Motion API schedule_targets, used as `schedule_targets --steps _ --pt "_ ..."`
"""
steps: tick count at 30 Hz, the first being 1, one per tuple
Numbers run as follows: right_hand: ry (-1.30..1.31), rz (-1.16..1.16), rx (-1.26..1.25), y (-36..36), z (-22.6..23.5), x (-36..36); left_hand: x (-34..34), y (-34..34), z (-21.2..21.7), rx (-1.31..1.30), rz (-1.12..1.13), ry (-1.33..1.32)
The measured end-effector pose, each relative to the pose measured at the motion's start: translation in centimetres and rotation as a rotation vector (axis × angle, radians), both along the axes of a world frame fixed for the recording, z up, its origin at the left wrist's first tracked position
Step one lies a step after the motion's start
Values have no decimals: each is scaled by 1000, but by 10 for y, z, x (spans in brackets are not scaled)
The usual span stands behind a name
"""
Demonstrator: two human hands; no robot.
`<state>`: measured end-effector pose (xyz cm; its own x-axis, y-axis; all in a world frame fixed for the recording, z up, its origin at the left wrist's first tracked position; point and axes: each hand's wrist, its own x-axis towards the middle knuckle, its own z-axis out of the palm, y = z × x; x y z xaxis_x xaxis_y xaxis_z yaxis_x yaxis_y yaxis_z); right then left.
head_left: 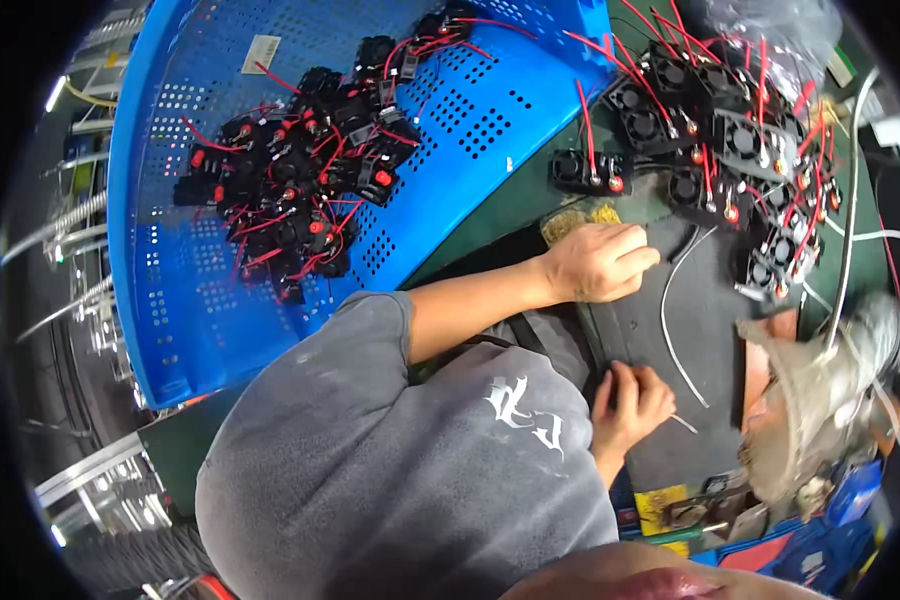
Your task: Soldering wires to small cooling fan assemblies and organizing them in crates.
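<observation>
My left hand (pixel 602 263) is closed above the dark grey work mat (pixel 635 335), its fingertips pressed together. What it pinches, if anything, is hidden. Nearer to me, my right hand (pixel 632 402) has its fingers curled over the mat. A short pale wire end (pixel 684 424) shows right by its fingertips; I cannot tell if it is gripped. A thin white wire (pixel 667 325) lies curved on the mat, to the right of both hands. Beyond the left hand stands a small black fan unit (pixel 590 172) with red wires and a red knob.
A blue perforated crate (pixel 490 115) at the left holds many black parts with red wires (pixel 300 180). More fan units (pixel 740 145) are piled at the far right. A dusty flexible duct (pixel 820 390) stands at the right. Yellow sponge (pixel 565 224) lies behind my left hand.
</observation>
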<state>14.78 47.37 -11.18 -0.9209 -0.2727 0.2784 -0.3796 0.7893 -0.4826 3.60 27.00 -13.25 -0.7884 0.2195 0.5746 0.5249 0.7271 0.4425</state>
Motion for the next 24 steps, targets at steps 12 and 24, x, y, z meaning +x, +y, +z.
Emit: schedule_targets --steps 12,24 --pt "-271 261 150 20 21 -39 -7 -1 10 -111 62 -272" --pt "-63 -46 6 43 160 -27 15 4 45 -304 -13 -552"
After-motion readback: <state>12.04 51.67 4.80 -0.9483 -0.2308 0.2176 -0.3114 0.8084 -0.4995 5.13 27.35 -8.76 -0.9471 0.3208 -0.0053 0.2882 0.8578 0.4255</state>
